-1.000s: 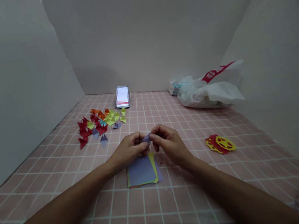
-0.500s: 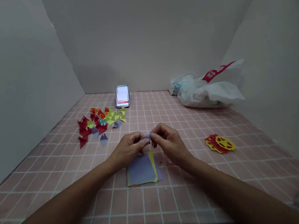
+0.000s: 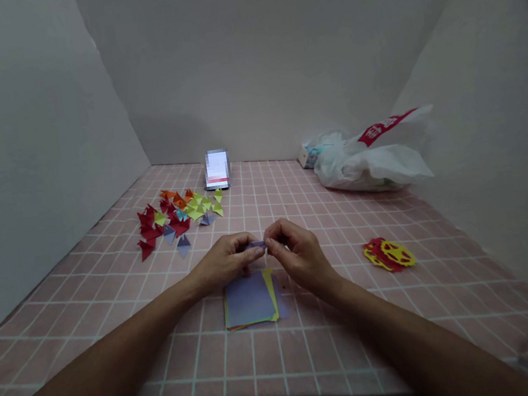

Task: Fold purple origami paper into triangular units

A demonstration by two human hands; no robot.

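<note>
Between my two hands is a small folded piece of purple paper [image 3: 257,245], mostly covered by my fingers. My left hand [image 3: 227,257] pinches its left part between thumb and fingers. At its right end, the thumb and forefinger of my right hand [image 3: 300,253] are closed on it. Just below the hands lies a stack of square paper sheets [image 3: 249,299], purple on top with yellow, green and orange edges showing. Farther off to the left sits a group of folded paper figures [image 3: 180,225] in red, orange, yellow, blue and purple.
A phone with a lit screen [image 3: 217,168] stands at the back. At the back right, a white plastic bag [image 3: 372,166] lies beside a small box [image 3: 307,156]. Red and yellow cut-out shapes [image 3: 390,254] rest on the right of the pink checked tablecloth [image 3: 354,349]. Walls enclose three sides.
My fingers have shifted slightly on the purple paper, and a little more of its folded edge shows. Both hands stay in nearly the same place.
</note>
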